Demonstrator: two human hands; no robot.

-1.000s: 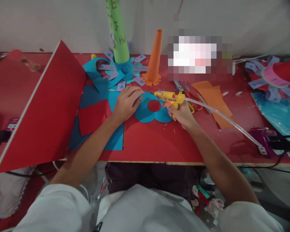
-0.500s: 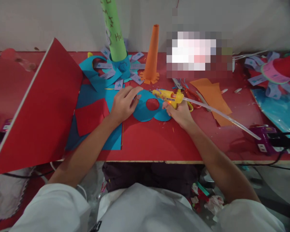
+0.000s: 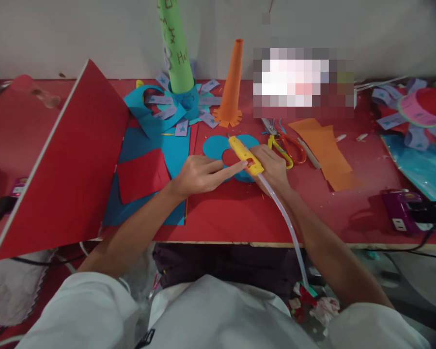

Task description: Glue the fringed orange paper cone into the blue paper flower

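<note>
Left hand (image 3: 198, 177), index finger out, others curled, touches the yellow glue gun (image 3: 244, 154) gripped by the right hand (image 3: 276, 169).
Under the gun, the blue paper (image 3: 215, 145) is cut into petals; behind, the orange cone (image 3: 231, 92) stands formed, not joined to it.

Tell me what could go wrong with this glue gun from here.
The nozzle of the glue gun is over the blue paper, so stray glue might drip there. The left hand has a finger at the gun's rear opening; a slip could pinch it. The glue stick trails past the table edge and might snag.
</note>
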